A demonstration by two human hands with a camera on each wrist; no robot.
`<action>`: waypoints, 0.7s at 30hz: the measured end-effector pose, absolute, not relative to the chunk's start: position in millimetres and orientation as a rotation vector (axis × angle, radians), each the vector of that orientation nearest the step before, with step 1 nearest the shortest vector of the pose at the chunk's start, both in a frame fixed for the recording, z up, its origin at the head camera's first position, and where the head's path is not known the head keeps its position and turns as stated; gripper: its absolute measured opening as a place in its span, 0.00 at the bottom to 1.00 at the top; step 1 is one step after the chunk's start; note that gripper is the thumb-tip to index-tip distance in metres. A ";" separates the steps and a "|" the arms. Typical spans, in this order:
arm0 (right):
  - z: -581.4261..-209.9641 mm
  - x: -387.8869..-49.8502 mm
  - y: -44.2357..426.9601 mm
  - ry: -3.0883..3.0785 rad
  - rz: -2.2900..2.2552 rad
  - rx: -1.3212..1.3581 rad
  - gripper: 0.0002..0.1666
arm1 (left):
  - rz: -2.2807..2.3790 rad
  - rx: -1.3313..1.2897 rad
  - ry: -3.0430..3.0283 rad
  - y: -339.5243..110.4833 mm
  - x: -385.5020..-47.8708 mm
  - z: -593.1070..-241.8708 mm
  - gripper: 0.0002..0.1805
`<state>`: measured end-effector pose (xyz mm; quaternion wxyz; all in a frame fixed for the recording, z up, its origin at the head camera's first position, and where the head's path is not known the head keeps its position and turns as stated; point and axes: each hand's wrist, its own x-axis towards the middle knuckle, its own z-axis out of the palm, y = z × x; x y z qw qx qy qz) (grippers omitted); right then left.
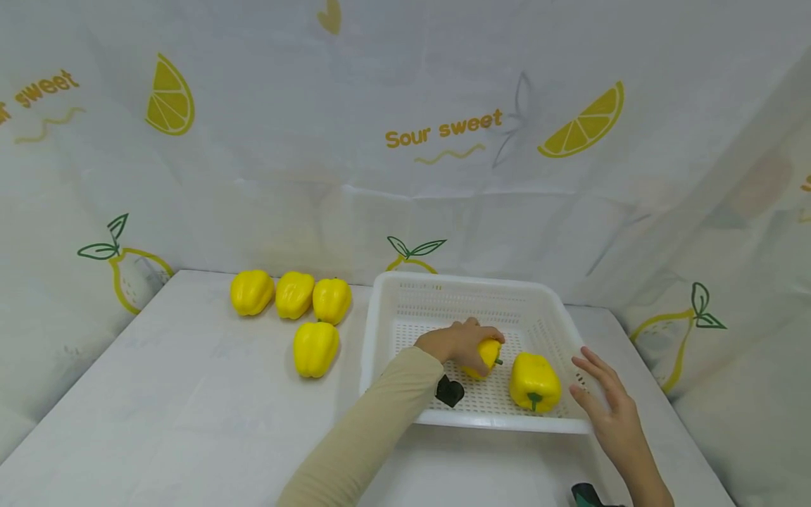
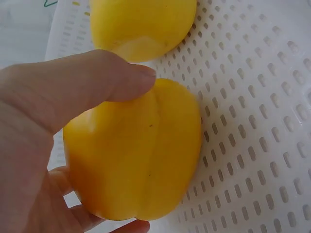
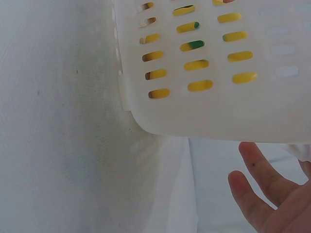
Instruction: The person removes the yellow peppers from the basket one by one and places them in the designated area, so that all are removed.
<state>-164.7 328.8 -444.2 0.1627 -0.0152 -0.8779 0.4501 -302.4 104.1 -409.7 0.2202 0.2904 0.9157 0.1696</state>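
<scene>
A yellow bell pepper (image 1: 489, 354) is inside the white perforated basket (image 1: 494, 422), directly under the left hand (image 1: 457, 345), which grips it with the thumb on one side and fingers curled round the other; whether it touches the basket floor cannot be told. Its green stem points to the right, away from that hand. Just beside it, between the two hands, a second pepper (image 1: 535, 384) sits in the basket, its stem facing the near side. The right hand (image 1: 614, 415) is at the basket's right wall, fingers apart and holding nothing; whether its fingertips touch the wall is unclear. Left of the basket, four more peppers (image 1: 315, 350) lie grouped on the white table (image 1: 190, 394), before a lemon-printed cloth (image 1: 285, 141).
</scene>
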 end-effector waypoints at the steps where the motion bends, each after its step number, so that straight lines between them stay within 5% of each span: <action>1: -444.4 -164.6 329.0 -2.507 1.280 -0.047 0.28 | 0.459 0.794 2.526 104.0 -302.0 -409.6 0.36; 21: -442.8 -165.0 327.4 -2.517 1.286 -0.079 0.28 | 0.528 0.701 2.389 96.3 -301.5 -413.1 0.38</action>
